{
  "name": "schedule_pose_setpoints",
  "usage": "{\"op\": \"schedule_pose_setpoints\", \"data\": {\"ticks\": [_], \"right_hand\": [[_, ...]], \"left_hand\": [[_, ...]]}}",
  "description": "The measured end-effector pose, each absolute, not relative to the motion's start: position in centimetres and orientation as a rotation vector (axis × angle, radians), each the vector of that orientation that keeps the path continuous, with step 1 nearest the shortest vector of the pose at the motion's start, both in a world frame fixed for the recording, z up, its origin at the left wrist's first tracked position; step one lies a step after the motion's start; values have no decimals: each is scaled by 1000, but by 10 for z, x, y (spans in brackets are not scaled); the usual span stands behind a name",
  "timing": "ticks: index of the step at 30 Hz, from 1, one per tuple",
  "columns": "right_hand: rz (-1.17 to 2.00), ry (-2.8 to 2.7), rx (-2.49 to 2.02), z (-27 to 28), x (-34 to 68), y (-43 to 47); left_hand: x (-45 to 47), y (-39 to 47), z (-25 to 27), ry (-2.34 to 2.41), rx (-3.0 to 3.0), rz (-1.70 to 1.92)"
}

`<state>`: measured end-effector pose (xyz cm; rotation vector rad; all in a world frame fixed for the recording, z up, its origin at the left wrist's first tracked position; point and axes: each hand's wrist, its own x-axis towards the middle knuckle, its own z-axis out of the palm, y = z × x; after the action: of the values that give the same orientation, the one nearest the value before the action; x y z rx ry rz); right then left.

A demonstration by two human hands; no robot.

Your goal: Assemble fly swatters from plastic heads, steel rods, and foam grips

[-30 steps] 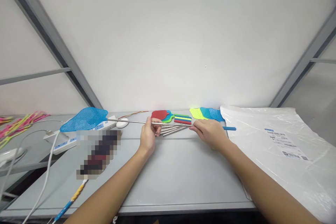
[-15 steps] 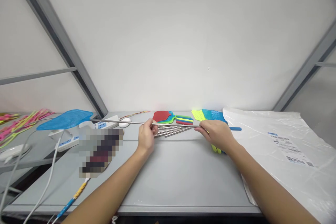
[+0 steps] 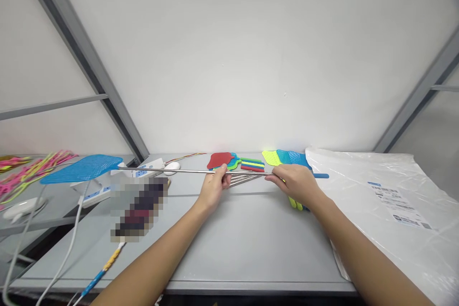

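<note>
A fly swatter [image 3: 172, 170] with a blue mesh head, a long metal rod and a blue grip lies level across both my hands, above the grey table. The fingers of my left hand [image 3: 214, 185] pinch the rod near its middle. My right hand [image 3: 296, 182] is wrapped round the rod by the grip, whose blue end sticks out past the knuckles. Several loose metal rods [image 3: 244, 180] lie on the table behind the hands. Red, blue and green swatter heads [image 3: 219, 160] rest beyond my left hand, beside a row of coloured grips [image 3: 252, 165].
Yellow and blue mesh swatter heads [image 3: 281, 157] lie behind my right hand. A white plastic parcel [image 3: 380, 186] with a label covers the table's right side. On the left are a power strip [image 3: 96, 196], white cables, a blurred-out object [image 3: 141, 210] and pink and yellow strips [image 3: 39, 169].
My left hand has slid right along the rod, toward my right hand. The swatter's blue head has shifted slightly left and down in view. My right hand has stayed almost in place.
</note>
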<state>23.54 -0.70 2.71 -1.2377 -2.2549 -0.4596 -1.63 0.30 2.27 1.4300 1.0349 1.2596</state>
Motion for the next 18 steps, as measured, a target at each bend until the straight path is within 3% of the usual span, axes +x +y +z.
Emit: {"op": "schedule_pose_setpoints", "data": {"ticks": [10, 18], "right_hand": [[-487, -2203, -1295, 30, 240, -4], [-459, -2250, -1271, 27, 226, -5]], "left_hand": [[-27, 14, 25, 1026, 1359, 1425], [-13, 4, 27, 1019, 1439, 1267]]}}
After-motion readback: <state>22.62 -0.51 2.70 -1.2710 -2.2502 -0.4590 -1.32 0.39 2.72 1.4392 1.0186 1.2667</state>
